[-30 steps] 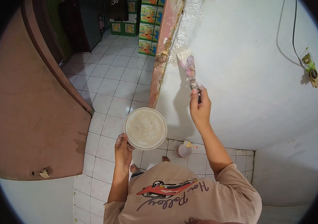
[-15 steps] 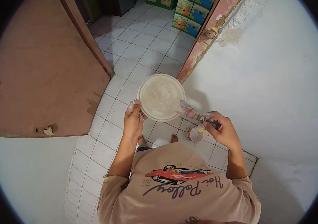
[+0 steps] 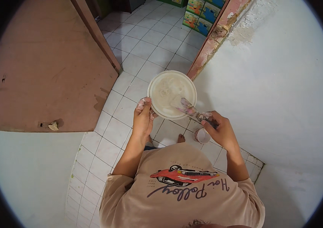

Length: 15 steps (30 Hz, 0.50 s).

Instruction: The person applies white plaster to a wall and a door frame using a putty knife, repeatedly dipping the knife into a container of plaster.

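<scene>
My left hand grips the left rim of a round, off-white bucket lid, its thumb on top and the other fingers hidden underneath. A pale paste is smeared across the lid, and white residue coats my left fingertips. In my right hand is a putty knife, its handle wrapped by the closed fingers. The blade is stained and reaches over the lid's lower right part, where its tip meets the paste.
A small white tub stands on the tiled floor below my right hand. To the left is a brown door; a white wall rises on the right. Beyond the worn door frame, green printed boxes are stacked.
The lid and both hands sit slightly further right in view, as the whole scene has shifted. The putty knife's blade has moved further inward over the lid.
</scene>
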### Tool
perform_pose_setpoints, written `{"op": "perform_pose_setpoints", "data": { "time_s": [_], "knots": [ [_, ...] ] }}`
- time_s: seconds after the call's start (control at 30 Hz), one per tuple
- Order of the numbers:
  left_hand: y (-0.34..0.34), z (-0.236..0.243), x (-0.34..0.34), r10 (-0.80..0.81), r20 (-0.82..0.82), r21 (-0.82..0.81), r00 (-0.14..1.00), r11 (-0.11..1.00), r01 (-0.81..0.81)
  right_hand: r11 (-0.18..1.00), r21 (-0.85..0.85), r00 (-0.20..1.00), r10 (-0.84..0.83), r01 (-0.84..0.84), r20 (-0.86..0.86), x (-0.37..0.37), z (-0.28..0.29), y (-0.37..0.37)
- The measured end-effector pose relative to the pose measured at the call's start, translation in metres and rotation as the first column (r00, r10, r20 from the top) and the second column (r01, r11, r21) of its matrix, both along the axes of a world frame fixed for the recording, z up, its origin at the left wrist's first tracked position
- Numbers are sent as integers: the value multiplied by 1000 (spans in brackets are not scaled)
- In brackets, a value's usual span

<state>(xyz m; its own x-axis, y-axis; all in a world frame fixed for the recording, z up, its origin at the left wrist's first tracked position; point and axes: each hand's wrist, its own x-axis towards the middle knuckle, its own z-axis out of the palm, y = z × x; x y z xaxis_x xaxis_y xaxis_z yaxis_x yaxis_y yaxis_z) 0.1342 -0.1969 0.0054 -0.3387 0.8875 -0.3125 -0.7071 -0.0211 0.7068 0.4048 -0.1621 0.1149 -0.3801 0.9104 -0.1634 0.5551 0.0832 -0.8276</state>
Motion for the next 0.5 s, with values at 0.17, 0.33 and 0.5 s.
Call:
{"op": "perform_pose_setpoints", "data": {
  "time_s": [0.17, 0.33, 0.5],
  "knots": [
    [0, -7, 2, 24, -29, 46, 999, 999, -22, 999, -11, 999, 33, -32, 33, 2, -4, -1],
    [1, -1, 6, 30, -18, 48, 999, 998, -29, 999, -36, 999, 10, -11, -49, -15, -25, -5],
    [1, -5, 2, 35, -4, 63, 999, 997, -35, 997, -74, 990, -43, 34, -132, -17, -19, -7]
  ]
}}
